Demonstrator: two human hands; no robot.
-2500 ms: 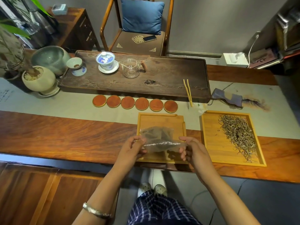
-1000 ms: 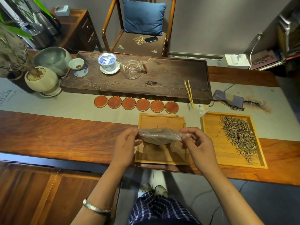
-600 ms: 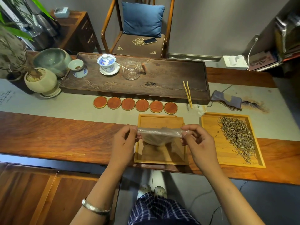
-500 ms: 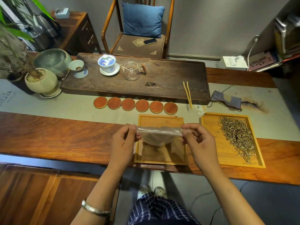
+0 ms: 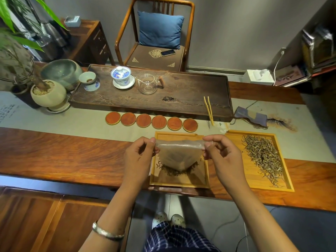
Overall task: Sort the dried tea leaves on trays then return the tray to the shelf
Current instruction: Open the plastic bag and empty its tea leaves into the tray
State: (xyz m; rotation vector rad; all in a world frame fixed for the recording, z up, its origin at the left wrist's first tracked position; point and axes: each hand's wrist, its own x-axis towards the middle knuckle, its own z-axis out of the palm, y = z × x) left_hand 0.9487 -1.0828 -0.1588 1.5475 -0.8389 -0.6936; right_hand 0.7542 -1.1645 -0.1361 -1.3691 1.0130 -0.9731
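Both hands hold a clear plastic bag (image 5: 179, 155) upside down over the left bamboo tray (image 5: 179, 182). My left hand (image 5: 139, 159) pinches its left corner and my right hand (image 5: 221, 157) pinches its right corner. Dark dried tea leaves (image 5: 174, 170) spill from the bag's lower mouth into a small pile on that tray. A second bamboo tray (image 5: 258, 182) to the right carries a long spread of pale dried tea leaves (image 5: 262, 157).
A dark wooden tea board (image 5: 181, 95) with a gaiwan (image 5: 121, 76), a small cup (image 5: 89, 80) and a glass pitcher (image 5: 148, 85) lies behind. Several round coasters (image 5: 151, 121) line its front. Bamboo tongs (image 5: 209, 110), a cloth pouch (image 5: 251, 117), potted plants (image 5: 47, 93) and a chair (image 5: 156, 39) stand around.
The bag went from lying flat between my hands to hanging mouth-down from its top corners. Dark tea leaves have dropped onto the left tray, which was bare before.
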